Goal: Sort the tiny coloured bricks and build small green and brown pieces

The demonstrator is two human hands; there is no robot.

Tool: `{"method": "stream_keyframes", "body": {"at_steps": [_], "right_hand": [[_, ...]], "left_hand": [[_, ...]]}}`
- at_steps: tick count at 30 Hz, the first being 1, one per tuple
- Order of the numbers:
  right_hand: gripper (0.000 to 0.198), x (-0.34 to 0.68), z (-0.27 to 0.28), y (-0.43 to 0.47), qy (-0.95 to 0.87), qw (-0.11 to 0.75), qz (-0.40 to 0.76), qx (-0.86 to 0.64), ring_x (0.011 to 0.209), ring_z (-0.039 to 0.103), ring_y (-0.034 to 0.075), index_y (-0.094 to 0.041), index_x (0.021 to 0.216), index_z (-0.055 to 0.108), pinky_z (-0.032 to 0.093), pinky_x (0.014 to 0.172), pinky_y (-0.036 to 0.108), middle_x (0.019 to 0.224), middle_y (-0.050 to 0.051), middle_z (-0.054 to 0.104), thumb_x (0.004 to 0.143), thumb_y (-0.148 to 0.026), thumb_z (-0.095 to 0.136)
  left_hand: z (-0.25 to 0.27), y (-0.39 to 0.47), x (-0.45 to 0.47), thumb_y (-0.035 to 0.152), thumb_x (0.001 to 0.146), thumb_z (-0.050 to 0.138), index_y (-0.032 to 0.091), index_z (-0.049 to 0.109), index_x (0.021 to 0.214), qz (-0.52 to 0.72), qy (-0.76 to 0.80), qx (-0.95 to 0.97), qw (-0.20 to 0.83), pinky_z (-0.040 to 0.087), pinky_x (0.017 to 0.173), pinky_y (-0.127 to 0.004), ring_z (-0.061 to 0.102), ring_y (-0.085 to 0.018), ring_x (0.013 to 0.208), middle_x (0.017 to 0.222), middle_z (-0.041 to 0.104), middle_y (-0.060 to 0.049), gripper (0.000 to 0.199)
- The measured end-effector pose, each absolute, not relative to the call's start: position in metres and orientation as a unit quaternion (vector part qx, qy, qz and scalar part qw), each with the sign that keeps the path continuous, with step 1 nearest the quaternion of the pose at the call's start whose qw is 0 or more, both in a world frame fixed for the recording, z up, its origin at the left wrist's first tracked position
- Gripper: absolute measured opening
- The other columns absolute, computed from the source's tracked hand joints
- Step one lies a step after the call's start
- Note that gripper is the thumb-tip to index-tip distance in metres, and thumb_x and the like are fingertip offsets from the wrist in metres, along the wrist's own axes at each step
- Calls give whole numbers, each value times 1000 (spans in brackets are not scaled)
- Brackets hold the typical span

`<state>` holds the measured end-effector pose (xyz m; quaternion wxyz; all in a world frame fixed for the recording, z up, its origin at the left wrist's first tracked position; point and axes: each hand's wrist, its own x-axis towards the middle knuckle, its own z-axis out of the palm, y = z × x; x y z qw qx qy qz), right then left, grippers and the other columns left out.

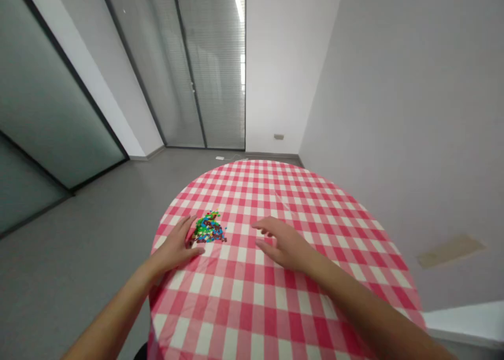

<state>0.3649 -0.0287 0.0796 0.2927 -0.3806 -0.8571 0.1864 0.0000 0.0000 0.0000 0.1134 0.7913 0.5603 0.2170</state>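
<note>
A heap of small multicoloured pieces (209, 229), green, blue, brown and yellow, lies on the left part of the table; they are too small to name for sure. My left hand (179, 245) rests against the heap's left side, its thumb and fingers apart and curved around that edge. To the right of the heap, with a gap of cloth between, my right hand (281, 243) is held over the table. Its thumb stands apart from the slightly bent fingers, and nothing shows between them.
A red and white checked tablecloth (252, 292) covers the rounded table. A grey wall (413, 113) runs close along the right. Glass partitions (212, 76) stand beyond the far edge, and a white power strip (219, 158) lies on the floor there.
</note>
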Motion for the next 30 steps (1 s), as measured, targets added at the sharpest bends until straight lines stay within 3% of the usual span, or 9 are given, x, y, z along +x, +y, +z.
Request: {"method": "stream_keyframes", "body": {"at_steps": [1,4,7,10,14,17,21,25,30], "right_hand": [[43,337,74,-11,-884,259,175,-347,117,59,27,-22,133,57,49,100,46,128,14,62,92,-35,60],[94,280,51,36,-908,186,156,-342,141,35,39,-19,149,41,35,111,57,152,22,40,71,-54,80],[112,248,28,69,-919,157,146,-330,145,26,42,-19,153,35,29,113,59,157,23,31,62,-66,81],[96,232,16,88,-935,173,121,-286,135,42,40,-15,146,46,35,109,55,144,23,48,71,-68,73],[40,222,11,101,-921,238,106,-289,109,60,28,-14,119,67,45,97,42,114,15,69,91,-42,64],[18,220,8,104,-898,289,116,-311,98,62,24,-15,100,72,46,93,39,100,11,73,93,-27,60],[19,225,9,104,-847,344,221,-339,94,65,21,-17,100,72,49,89,36,99,8,74,92,-17,55],[25,238,16,107,-774,368,337,-391,92,67,18,-20,108,71,52,81,32,105,6,73,91,-17,52],[29,255,20,116,-806,270,254,-462,93,67,25,-18,108,72,51,83,38,106,11,72,81,-27,71]], "left_hand": [[-1,0,0,48,81,67,15,27,152,214,565,788,117,31,117,-53,27,-35,147,159,27,-20,89],[-2,1,2,49,83,67,15,30,151,221,573,780,122,29,119,-52,28,-35,147,158,29,-20,84],[-1,6,1,45,82,69,14,34,149,227,567,783,117,32,117,-52,34,-35,144,155,35,-20,82],[3,12,0,44,84,68,16,36,148,234,545,797,116,37,113,-53,42,-35,138,150,43,-19,77],[11,21,6,42,84,70,20,37,146,243,502,820,129,41,109,-49,48,-32,131,145,50,-15,74],[14,29,13,41,85,69,21,39,145,232,498,825,132,42,108,-50,50,-33,129,143,51,-15,70],[10,41,23,37,88,63,19,40,145,233,498,827,116,39,110,-51,47,-33,132,145,49,-16,64],[10,48,31,34,91,57,18,48,139,251,502,821,106,43,107,-48,53,-30,125,136,57,-14,51],[15,33,27,34,92,56,20,48,140,250,516,809,128,41,109,-51,51,-31,128,139,55,-14,51]]}}
